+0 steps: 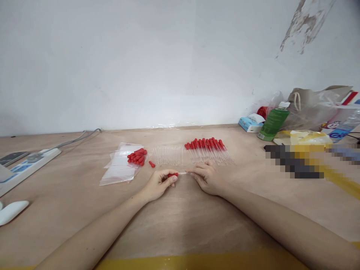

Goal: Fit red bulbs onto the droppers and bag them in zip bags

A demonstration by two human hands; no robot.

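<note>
Head view. I see the left hand (160, 186) pinched around a bulb (173, 174); the right hand (209, 180) has its fingertips closed on a tube (182, 173), five o'clock from the loose tubes (168, 155). Hold both parts in line; press straight and lightly, as thin tubing could snap. Long axis: nine to three o'clock, bulb at nine. Seating depth: cannot tell.

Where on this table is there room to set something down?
Between the left forearm and right forearm, down to the yellow tape; also between the white power strip and plastic bags. The middle is crowded with red bulbs, clear tubes and red-topped droppers; so is the far right, around the green bottle.
</note>
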